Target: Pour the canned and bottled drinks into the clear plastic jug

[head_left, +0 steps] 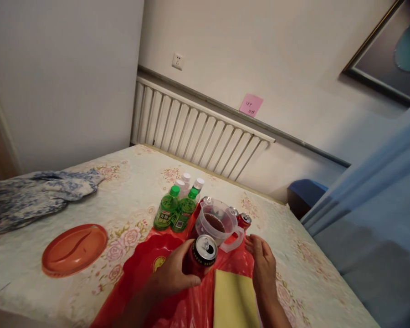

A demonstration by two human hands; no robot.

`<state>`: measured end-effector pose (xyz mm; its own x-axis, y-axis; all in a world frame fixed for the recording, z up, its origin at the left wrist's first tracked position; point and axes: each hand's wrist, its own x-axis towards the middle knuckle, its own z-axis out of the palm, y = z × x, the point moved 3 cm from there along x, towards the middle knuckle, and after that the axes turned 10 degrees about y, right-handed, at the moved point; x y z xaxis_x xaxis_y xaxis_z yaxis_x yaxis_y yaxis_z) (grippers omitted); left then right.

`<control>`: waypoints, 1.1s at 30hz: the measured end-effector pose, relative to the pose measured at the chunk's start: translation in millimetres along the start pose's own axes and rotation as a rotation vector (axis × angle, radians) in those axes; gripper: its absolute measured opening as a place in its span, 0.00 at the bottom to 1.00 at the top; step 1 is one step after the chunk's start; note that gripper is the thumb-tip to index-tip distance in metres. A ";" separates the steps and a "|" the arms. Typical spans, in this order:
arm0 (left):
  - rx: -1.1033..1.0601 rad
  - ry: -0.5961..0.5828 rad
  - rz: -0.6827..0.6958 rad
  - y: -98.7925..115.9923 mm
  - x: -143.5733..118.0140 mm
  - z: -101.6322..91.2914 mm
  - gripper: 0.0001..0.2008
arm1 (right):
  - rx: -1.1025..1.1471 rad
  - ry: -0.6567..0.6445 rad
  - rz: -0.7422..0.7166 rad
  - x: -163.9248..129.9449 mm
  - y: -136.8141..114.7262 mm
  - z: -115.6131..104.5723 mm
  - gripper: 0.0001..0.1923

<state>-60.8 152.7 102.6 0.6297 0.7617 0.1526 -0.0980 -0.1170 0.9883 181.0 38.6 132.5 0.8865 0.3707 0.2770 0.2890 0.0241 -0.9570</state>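
My left hand (pixel 177 272) is wrapped around a dark red drink can (pixel 204 255) whose top is opened, its tab raised. Just behind the can stands a clear plastic measuring jug (pixel 222 216) with brown liquid inside. To the right of the jug's handle, my right hand (pixel 262 260) holds nothing that I can see, its fingers stretched out and apart from the jug. Red cans (pixel 243 220) stand behind the jug, partly hidden. Below my hands lie a red scalloped tray (pixel 141 259) and a yellow cloth or pad (pixel 235 298) on red plastic sheeting.
Green-capped bottles (pixel 167 209) and white-capped bottles (pixel 198 183) stand left of the jug. An orange oval lid (pixel 74 249) and a patterned cloth (pixel 37 196) lie on the left of the flowered tablecloth (pixel 136 168). Beyond the table are a radiator (pixel 191 127) and a blue curtain (pixel 372 218).
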 end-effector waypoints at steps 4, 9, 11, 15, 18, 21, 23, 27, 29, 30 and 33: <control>-0.033 0.052 -0.013 -0.7 3.7 -11.2 0.38 | -0.003 -0.128 -0.052 9.6 2.6 26.0 0.28; -0.012 0.149 0.001 -4.1 9.5 -26.1 0.35 | 0.070 -0.311 0.038 8.8 4.4 52.6 0.33; 0.036 0.202 -0.008 -6.8 10.8 -32.7 0.35 | 0.135 -0.329 0.067 8.5 7.0 57.9 0.30; 0.047 0.274 -0.036 -9.1 11.7 -42.9 0.34 | 0.285 -0.266 0.161 7.2 12.9 61.6 0.25; 0.002 0.293 -0.044 -8.4 12.2 -46.3 0.35 | 0.340 -0.210 0.196 4.7 12.2 63.4 0.23; -0.059 0.284 -0.055 -7.8 12.6 -46.5 0.36 | 0.330 -0.164 0.185 2.6 5.8 65.3 0.21; -0.081 0.280 -0.066 -8.0 12.9 -46.1 0.36 | 0.319 -0.143 0.178 2.2 -0.6 65.8 0.21; -0.097 0.273 -0.072 -8.2 13.6 -46.2 0.35 | 0.332 -0.103 0.168 5.7 -15.6 61.9 0.19; -0.097 0.274 -0.066 -7.8 13.7 -46.8 0.35 | 0.331 -0.085 0.167 9.3 -23.3 57.5 0.19; -0.094 0.277 -0.066 -7.5 13.7 -47.2 0.35 | 0.320 -0.079 0.168 11.2 -27.2 54.8 0.19; -0.059 0.279 -0.072 -7.2 13.9 -47.5 0.33 | 0.252 -0.086 0.166 16.4 -40.3 45.4 0.20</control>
<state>-88.0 194.3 97.6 0.4012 0.9135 0.0681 -0.1105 -0.0256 0.9935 167.5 85.9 171.7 0.8774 0.4654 0.1170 0.0345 0.1820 -0.9827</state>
